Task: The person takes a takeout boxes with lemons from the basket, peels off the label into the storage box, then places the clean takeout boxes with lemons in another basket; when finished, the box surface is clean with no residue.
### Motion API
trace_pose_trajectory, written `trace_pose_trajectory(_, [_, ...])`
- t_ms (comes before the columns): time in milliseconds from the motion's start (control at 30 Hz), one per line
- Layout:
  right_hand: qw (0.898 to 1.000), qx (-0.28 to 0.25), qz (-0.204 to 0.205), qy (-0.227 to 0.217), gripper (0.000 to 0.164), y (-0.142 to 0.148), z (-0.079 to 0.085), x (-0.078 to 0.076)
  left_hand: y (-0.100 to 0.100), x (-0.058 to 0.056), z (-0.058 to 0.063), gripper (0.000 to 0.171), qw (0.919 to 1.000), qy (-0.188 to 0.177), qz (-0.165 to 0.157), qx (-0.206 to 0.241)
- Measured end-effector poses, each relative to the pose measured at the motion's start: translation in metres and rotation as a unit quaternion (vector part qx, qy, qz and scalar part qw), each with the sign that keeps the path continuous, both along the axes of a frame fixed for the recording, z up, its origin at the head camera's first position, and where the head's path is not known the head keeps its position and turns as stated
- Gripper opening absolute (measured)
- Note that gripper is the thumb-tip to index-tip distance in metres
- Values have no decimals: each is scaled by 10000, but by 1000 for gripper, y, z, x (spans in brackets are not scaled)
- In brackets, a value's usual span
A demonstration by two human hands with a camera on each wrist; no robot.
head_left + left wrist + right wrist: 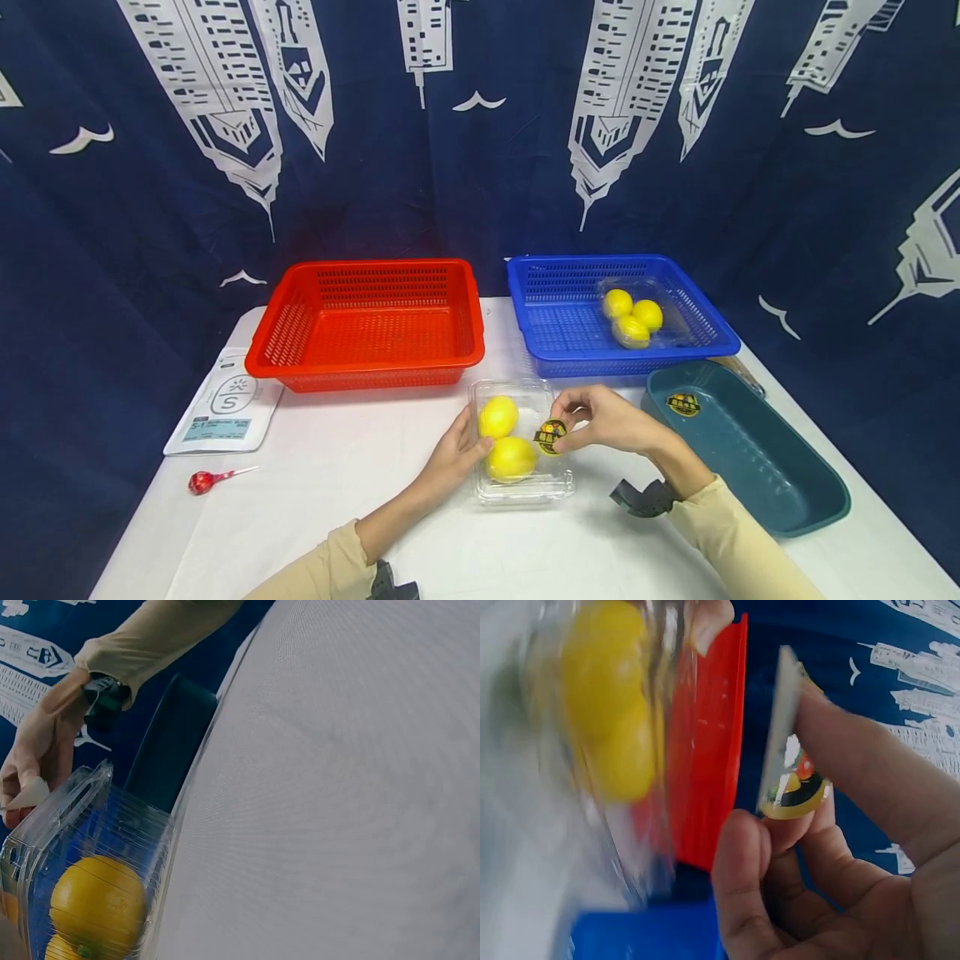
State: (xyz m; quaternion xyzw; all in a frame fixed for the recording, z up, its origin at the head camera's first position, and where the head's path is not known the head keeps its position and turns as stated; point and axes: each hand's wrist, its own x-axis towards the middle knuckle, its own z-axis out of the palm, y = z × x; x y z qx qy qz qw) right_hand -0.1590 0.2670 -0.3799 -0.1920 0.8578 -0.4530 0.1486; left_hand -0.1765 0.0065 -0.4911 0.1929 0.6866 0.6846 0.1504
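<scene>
In the head view, a clear plastic clamshell box (534, 493) with yellow lemons (512, 460) inside stands on the table. My left hand (447, 457) holds the box by its left side, with the thumb near the lemons. Between thumb and fingers, my right hand (609, 418) pinches a round black-and-yellow sticker (550, 437) over the box's right part. From the right wrist, the sticker (799, 787) appears edge-on, its pale back turned toward the box. The lid looks closed in the left wrist view.
Behind the box stand a red basket (363, 375) and a blue basket (585, 367), the latter holding another box of lemons (632, 331). A teal tray (757, 454) with a similar sticker (683, 405) lies right. A white pouch (225, 404) and lollipop (201, 482) lie left.
</scene>
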Motion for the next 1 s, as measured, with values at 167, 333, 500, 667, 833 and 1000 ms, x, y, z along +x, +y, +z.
trace_pose_trajectory(167, [9971, 638, -48, 414, 35, 25, 18, 7, 0, -2, 0, 77, 10000, 38, 24, -25])
trace_pose_trajectory(333, [9914, 1157, -362, 495, 36, 58, 30, 14, 1, -2, -1, 78, 10000, 6, 18, -62])
trace_pose_trajectory(500, [9888, 1258, -747, 283, 39, 92, 37, 17, 0, -1, -2, 79, 9999, -27, 95, -118])
trace_pose_trajectory(667, [9906, 1020, -908, 79, 39, 131, 32, 15, -1, -1, -2, 83, 9996, -111, 160, -182])
trace_pose_trajectory(833, [9891, 1026, -1052, 47, 34, 163, 21, 12, -1, -1, -4, 85, 9995, -136, 163, -239])
trace_pose_trajectory(1000, [9872, 1210, -1035, -68, 34, 183, 9, 8, -1, -1, -5, 84, 9992, -115, 221, -311])
